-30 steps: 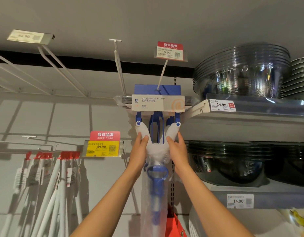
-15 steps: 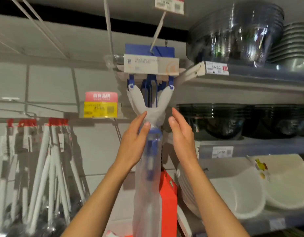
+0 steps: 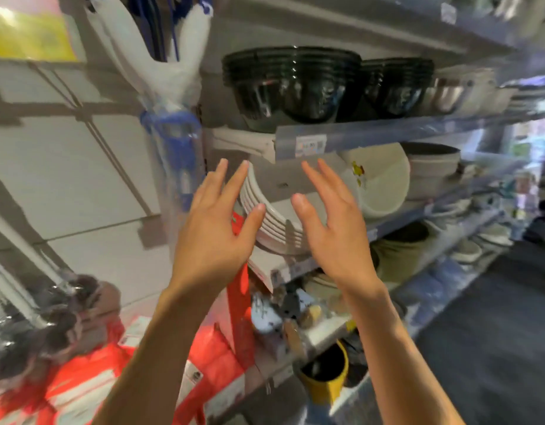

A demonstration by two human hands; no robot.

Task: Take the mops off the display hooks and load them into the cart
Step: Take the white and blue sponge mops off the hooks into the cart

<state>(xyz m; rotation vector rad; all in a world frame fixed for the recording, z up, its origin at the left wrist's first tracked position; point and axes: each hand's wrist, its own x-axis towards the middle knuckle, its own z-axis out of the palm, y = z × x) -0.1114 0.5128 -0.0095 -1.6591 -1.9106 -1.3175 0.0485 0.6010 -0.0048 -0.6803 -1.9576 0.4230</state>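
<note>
Left hand: the left hand (image 3: 216, 228) is raised in front of the shelving, fingers straight and spread, palm turned inward, holding nothing.
Right hand: the right hand (image 3: 332, 228) mirrors it at about the same height, fingers straight, empty; a clear gap separates the two palms.
Mop: the mop (image 3: 170, 96), white forked head uppermost and blue handle sheathed in clear plastic, hangs against the grey back panel at upper left, just left of the left hand's fingertips and apart from them; its top runs out of view.
Plates: a tilted stack of white plates (image 3: 265, 216) stands on the middle shelf, directly behind the gap between the hands.
Bowls: dark glass bowls (image 3: 295, 84) sit on the shelf (image 3: 387, 130) above, near its front edge.
Open room: dark floor (image 3: 495, 348) lies open along the shelf fronts at right.
Lower left: orange packs (image 3: 81, 384) crowd the base of the panel.
</note>
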